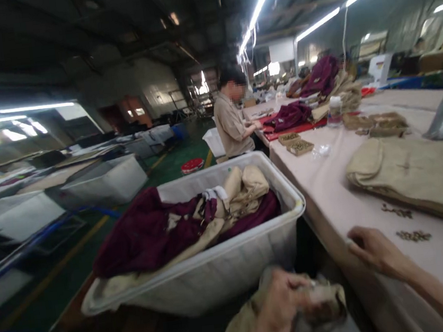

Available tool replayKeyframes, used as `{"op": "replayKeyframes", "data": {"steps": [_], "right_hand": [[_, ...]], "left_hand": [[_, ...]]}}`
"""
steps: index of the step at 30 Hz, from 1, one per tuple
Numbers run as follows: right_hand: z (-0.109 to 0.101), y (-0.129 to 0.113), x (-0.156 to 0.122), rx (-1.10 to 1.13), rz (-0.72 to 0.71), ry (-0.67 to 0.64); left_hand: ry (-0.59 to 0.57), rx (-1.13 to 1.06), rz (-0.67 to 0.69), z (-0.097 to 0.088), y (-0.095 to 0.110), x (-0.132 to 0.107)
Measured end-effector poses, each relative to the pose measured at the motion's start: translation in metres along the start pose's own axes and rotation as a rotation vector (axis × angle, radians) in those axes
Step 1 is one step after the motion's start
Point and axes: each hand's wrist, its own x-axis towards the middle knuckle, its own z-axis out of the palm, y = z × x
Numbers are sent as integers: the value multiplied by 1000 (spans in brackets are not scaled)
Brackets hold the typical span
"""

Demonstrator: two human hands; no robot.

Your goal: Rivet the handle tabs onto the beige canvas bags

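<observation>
Gripping a blurred khaki fabric item low before us, our left hand is just beside a long white plastic bin heaped with maroon cloth and khaki cloth. Our right hand, fingers curled, is at the edge of a pale pink table, near small brass-coloured metal pieces; we cannot tell whether it holds anything.

Left hand grips beige cloth, near. Right hand at bench edge, left of small metal parts. White bin on left holds maroon fabric.
</observation>
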Motion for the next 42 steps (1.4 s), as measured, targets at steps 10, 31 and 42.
{"op": "replayKeyframes", "data": {"steps": [10,31,42], "right_hand": [[-11,-99,-36,433,-387,-11],[8,-103,-39,583,-440,-81],[13,-92,-31,813,-143,-174]], "left_hand": [[65,-108,-47,-14,18,11],[79,-46,34,-3,-8,12],[-18,-77,80,-2,-9,20]]}}
